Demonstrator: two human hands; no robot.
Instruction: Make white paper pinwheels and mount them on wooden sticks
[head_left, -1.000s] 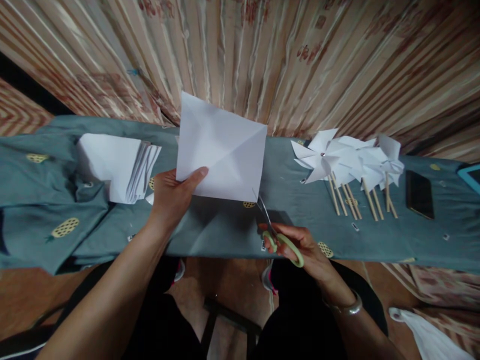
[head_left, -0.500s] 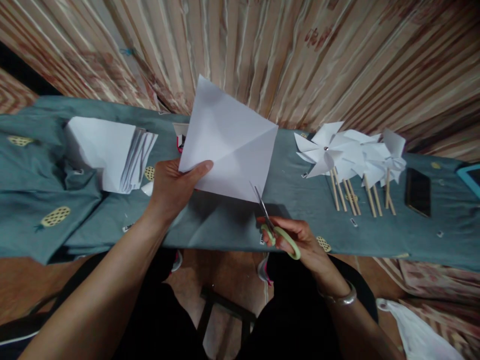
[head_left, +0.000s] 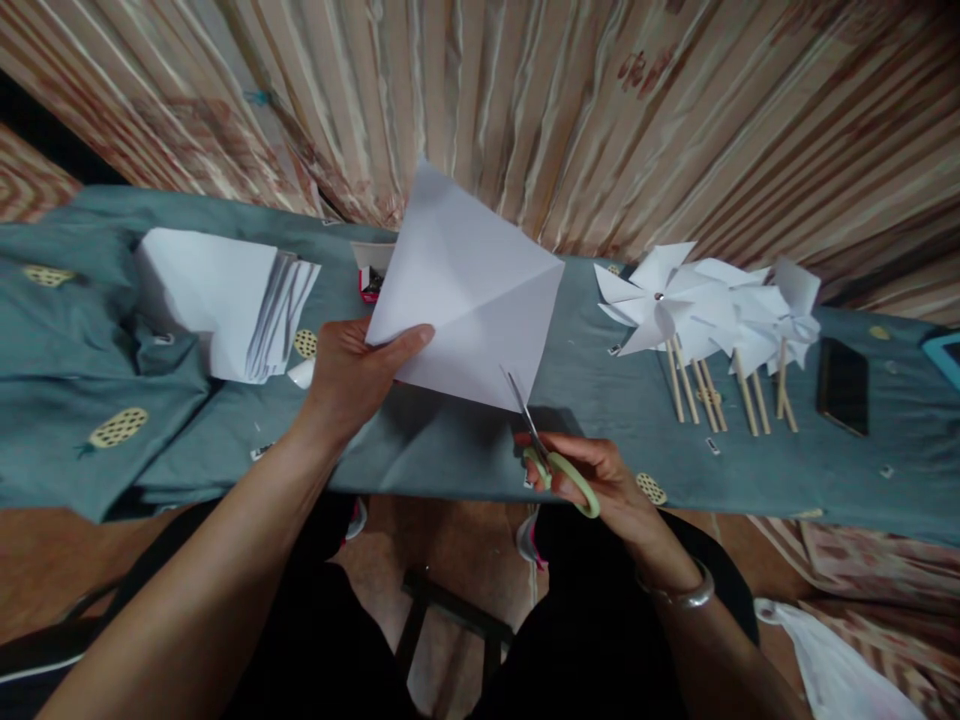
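Note:
My left hand [head_left: 360, 370] grips the lower left corner of a white sheet of paper [head_left: 480, 270], thumb on top and the other fingers hidden beneath. A crease runs across the sheet to its right corner. Through the handles of green-handled scissors [head_left: 551, 460] go the fingers of my right hand [head_left: 592, 470]. The scissor blades lie at the sheet's lower right corner, one blade over the paper. Whether a cut has been made there is too fine to see.
On the green cloth-covered table [head_left: 592, 400] a stack of white paper [head_left: 217, 290] lies left. Several paper pinwheels [head_left: 660, 295] on wooden sticks lie right, beside a dark phone [head_left: 843, 385]. A small red box [head_left: 369, 282] sits behind the sheet. A pleated curtain [head_left: 480, 100] hangs behind.
The sheet's top corner has shifted slightly right and down, the paper tilting a little with my left hand. The scissors stay almost in the same place at its lower right corner.

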